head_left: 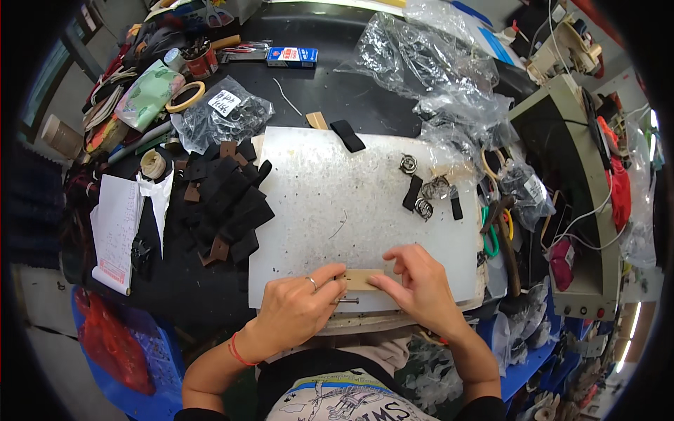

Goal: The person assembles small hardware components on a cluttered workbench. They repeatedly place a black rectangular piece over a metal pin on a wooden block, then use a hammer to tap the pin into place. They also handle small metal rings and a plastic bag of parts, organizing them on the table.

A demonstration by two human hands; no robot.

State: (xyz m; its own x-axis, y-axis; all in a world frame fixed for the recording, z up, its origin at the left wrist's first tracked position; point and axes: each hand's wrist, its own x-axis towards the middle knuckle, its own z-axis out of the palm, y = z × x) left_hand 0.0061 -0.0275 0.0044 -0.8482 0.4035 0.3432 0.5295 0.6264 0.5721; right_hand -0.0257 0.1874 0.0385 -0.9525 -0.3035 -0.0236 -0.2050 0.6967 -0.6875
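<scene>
Low over the white board [302,203], near its front edge, a small flat tan strip [361,279] lies between my two hands. My left hand [298,302] is closed, its fingertips at the strip's left end. A short metal rod with a flat end [349,300] sticks out from under those fingers. The thumb of my right hand [419,284] presses on the strip's right end, with its index finger bent and raised; what lies under its other fingers is hidden. A thin dark thread [340,226] rests on the board beyond the hands.
Black fabric pieces with brown tabs [228,196] are heaped left of the board. Metal rings [423,208] and small black straps [412,193] lie at its right, another black strap [348,136] at its far edge. A notepad [116,228] sits far left; clear plastic bags [421,56] crowd the back.
</scene>
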